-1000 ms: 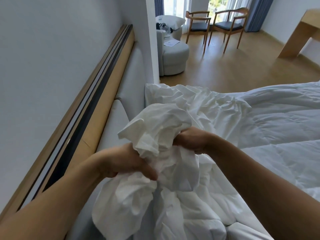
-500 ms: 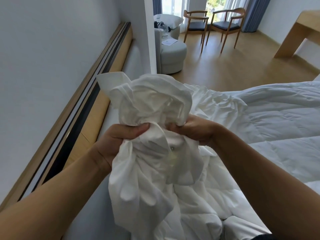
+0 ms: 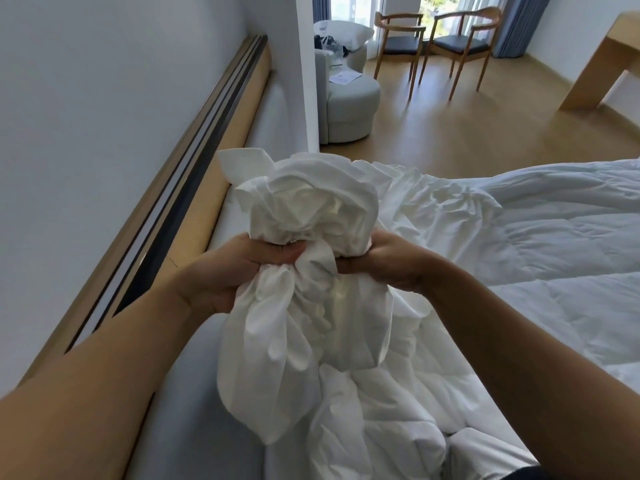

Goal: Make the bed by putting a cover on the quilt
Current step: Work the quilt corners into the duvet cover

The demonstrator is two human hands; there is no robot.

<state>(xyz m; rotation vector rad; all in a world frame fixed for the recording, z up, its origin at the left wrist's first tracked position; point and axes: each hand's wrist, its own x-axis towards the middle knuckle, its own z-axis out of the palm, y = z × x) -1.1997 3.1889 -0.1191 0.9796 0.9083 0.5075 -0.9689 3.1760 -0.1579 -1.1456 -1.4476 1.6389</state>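
Note:
A bunched white quilt cover (image 3: 304,209) is held up in front of me above the bed. My left hand (image 3: 235,268) grips the gathered fabric from the left, thumb over the folds. My right hand (image 3: 384,263) grips the same bundle from the right, fingers curled into the cloth. Loose cover fabric hangs down below both hands. The white quilt (image 3: 561,244) lies spread and rumpled over the bed on the right, and part of it is bunched beneath the hanging cover.
A padded headboard with a wooden ledge (image 3: 221,168) runs along the wall on the left. A white pillar (image 3: 304,81) stands behind it. Beyond are a round pale armchair (image 3: 349,105), two wooden chairs (image 3: 457,46) and a wooden desk (image 3: 606,64) on a wood floor.
Both hands regripped and gathered more cover, raising the bundle higher; the bunched top now stands above the hands instead of drooping beside them.

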